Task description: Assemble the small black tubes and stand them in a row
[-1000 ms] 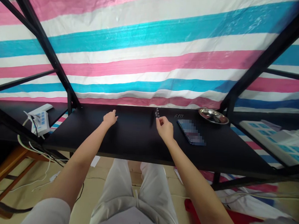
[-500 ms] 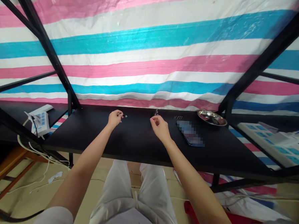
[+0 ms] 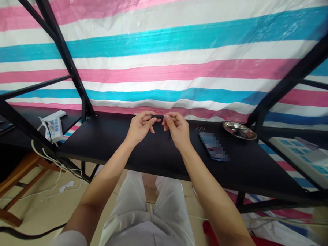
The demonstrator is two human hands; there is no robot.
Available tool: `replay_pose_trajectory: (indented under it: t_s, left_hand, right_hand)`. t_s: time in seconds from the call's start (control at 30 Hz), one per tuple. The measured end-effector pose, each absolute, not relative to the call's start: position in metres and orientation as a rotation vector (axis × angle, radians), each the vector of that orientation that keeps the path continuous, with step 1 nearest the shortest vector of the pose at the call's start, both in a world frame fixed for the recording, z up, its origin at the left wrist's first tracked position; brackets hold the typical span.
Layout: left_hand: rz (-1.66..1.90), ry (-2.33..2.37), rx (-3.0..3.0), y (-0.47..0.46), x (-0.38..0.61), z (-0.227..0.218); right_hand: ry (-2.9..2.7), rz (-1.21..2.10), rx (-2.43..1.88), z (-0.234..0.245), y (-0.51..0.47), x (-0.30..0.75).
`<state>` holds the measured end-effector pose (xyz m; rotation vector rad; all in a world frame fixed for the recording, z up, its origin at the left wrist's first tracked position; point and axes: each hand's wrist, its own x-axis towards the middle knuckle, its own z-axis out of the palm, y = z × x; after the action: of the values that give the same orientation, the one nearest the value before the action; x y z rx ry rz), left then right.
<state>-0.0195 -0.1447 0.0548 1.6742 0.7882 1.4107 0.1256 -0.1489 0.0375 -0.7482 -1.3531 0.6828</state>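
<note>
My left hand (image 3: 140,127) is closed, its thumb and fingers pinching a small black stick-like piece (image 3: 157,116) that points to the right. Close beside it, my right hand (image 3: 177,128) is also closed in a pinch at the right end of that piece. Something tiny and pale shows at the right fingertips, too small to name. Both hands are raised over the far part of the black table (image 3: 156,159). Whether the right fingers touch the black piece I cannot tell.
Several tiny metal parts (image 3: 200,128) lie in a row right of my hands. A phone (image 3: 212,147) and a shiny round metal dish (image 3: 239,130) lie farther right. Black frame posts (image 3: 70,65) flank the table, with a white power strip (image 3: 54,129) at left.
My hands have come together from apart and risen. The left hand moved right, away from where small bits lay near it; the black piece now spans between the hands. The view shifted slightly.
</note>
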Motion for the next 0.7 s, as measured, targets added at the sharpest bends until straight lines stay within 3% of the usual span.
replay_pose_trajectory:
  t_s: [0.7]
  left_hand:
    - [1.445,0.942,1.437,-0.146,-0.008,0.062]
  right_hand:
    - [-1.414,0.502,-0.766,0.041,-0.147,0.129]
